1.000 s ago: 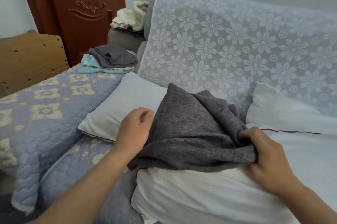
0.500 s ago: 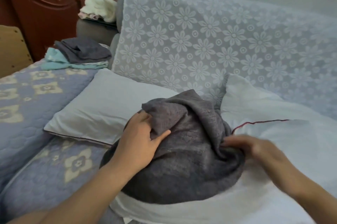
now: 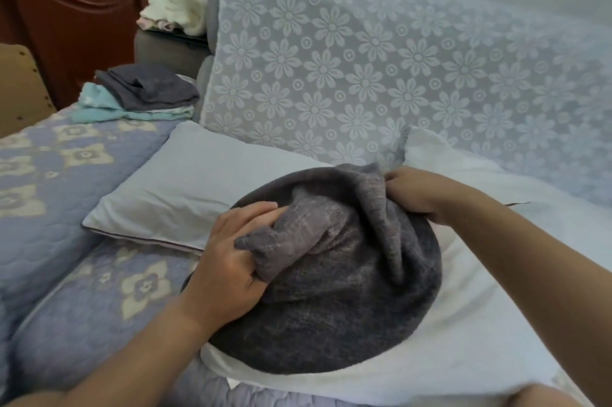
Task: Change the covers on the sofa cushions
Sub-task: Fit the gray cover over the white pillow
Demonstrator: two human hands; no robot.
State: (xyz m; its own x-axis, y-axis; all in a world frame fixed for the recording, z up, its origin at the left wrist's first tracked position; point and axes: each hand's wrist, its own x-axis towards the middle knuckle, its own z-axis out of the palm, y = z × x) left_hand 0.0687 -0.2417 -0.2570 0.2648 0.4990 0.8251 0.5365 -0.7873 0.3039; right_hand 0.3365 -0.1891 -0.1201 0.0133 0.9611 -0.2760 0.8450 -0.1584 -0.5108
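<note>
A dark grey cushion cover [image 3: 334, 314] lies bunched over the near corner of a white cushion insert [image 3: 473, 350] in front of me. My left hand [image 3: 231, 260] grips a twisted fold of the grey cover at its left side. My right hand [image 3: 417, 191] pinches the cover's far edge at the upper right. A second bare white cushion [image 3: 185, 188] lies flat on the seat to the left. A third white cushion [image 3: 440, 161] leans against the backrest behind my right hand.
The sofa backrest [image 3: 364, 75] wears a lacy floral throw, the seat a quilted lilac pad [image 3: 66, 181]. Folded grey and turquoise covers [image 3: 139, 95] are stacked at the far left seat corner. Cream cloths [image 3: 178, 5] sit on the armrest; a red-brown door [image 3: 82, 9] stands behind.
My left hand has closed round a fold of the grey cover and my right hand has shifted up to its far edge. The cover now spreads further over the insert's corner.
</note>
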